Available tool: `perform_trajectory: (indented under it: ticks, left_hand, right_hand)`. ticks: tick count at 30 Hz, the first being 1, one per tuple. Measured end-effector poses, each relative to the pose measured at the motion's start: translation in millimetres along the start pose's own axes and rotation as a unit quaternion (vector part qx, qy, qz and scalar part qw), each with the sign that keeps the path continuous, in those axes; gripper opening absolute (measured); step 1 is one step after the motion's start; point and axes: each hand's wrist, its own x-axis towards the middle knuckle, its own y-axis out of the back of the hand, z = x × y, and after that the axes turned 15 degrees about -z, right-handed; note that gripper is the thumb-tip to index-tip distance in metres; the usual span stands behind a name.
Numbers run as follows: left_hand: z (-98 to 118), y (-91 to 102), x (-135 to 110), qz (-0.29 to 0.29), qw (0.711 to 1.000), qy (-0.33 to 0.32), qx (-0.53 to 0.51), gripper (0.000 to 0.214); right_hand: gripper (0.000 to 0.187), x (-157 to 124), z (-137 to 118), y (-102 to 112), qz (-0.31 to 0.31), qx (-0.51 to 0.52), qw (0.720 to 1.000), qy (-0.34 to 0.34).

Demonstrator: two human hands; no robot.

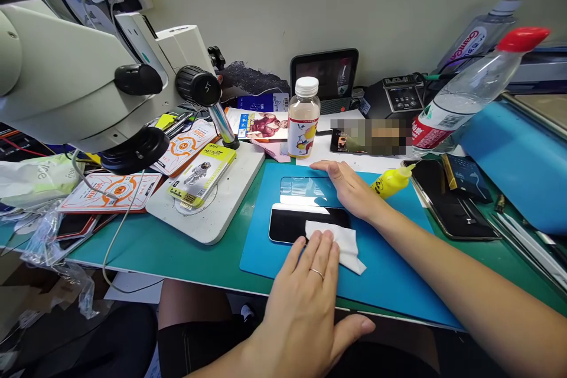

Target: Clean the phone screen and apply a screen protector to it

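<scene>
My left hand (308, 301) lies flat, fingers stretched and thumb spread, with its fingertips on a white wipe (348, 242). The wipe covers the near right part of a smartphone (290, 225), which lies with its black screen up on a blue mat (261, 260). Just beyond the phone is a clear glass screen protector (305, 189), reflecting light. My right hand (352, 189) rests on its side at the right end of the protector, fingers extended leftward; whether it touches the glass I cannot tell. Beside that wrist stands a yellow squeeze bottle (392, 182), tilted and partly hidden.
A microscope (66, 82) overhangs the left, its white base (208, 218) carrying a yellow battery pack (204, 174). Behind the mat are a juice bottle (304, 121) and a propped phone (345, 140). A red-capped water bottle (469, 100) leans right, near another phone (447, 201).
</scene>
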Motion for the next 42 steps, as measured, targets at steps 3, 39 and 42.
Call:
perform_trajectory:
  ticks: [3, 39, 42]
  left_hand:
    - [-14.8, 0.7, -10.6, -0.017, 1.000, 0.022, -0.005, 0.084]
    - [-62.9, -5.3, -4.3, -0.039, 0.994, 0.103, -0.007, 0.075]
    - [-64.3, -5.5, 2.6, -0.048, 0.993, 0.108, -0.015, 0.075]
  right_hand:
    - [0.095, 0.2, 0.3, 0.6, -0.004, 0.002, 1.000, 0.001]
    - [0.095, 0.0, -2.2, 1.7, -0.010, -0.002, 1.000, -0.003]
    - [0.097, 0.6, -1.9, 1.6, -0.010, -0.002, 1.000, 0.001]
